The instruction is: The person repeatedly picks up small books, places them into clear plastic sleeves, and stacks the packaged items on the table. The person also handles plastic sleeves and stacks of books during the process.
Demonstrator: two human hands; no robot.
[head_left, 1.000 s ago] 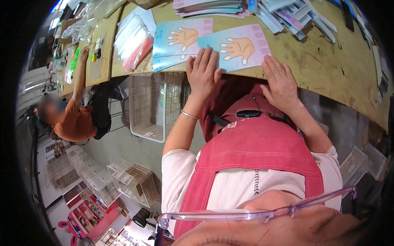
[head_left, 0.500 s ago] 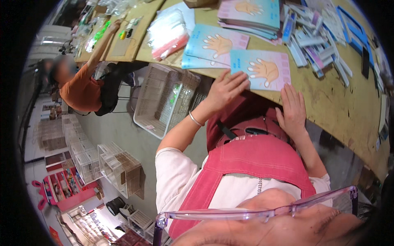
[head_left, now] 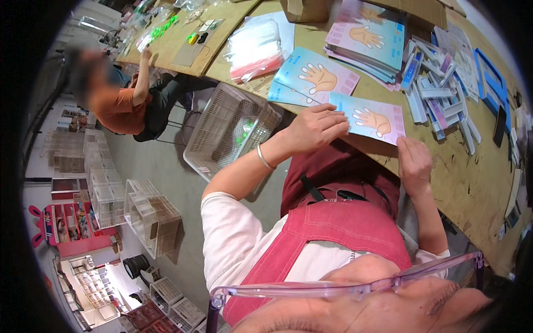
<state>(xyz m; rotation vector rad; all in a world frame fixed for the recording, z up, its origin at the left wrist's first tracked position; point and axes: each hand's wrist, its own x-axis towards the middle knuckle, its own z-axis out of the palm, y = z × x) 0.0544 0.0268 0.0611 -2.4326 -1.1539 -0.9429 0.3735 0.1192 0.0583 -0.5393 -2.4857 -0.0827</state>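
A blue-and-pink printed card (head_left: 369, 117) with a drawn open hand lies at the table's near edge. The fingers of my left hand (head_left: 320, 129), close together, lie over its left end; the thumb is hidden. My right hand (head_left: 415, 162) pinches the card's near right corner between thumb and fingers. Just beyond my left hand, more cards of the same print (head_left: 313, 77) lie partly overlapping. Farther back is a tall stack of such cards (head_left: 363, 41).
A clear bag of white items (head_left: 254, 47) lies left of the cards. Slim boxes (head_left: 438, 91) are heaped at right, near a blue frame (head_left: 493, 80). A plastic basket (head_left: 222, 122) stands below the table edge. At far left, a person in orange (head_left: 119, 108) sits at the table.
My right hand has gone from outstretched fingers to a pinch on the card's corner. My left fingers have bent more over its left end. The view has shifted somewhat.
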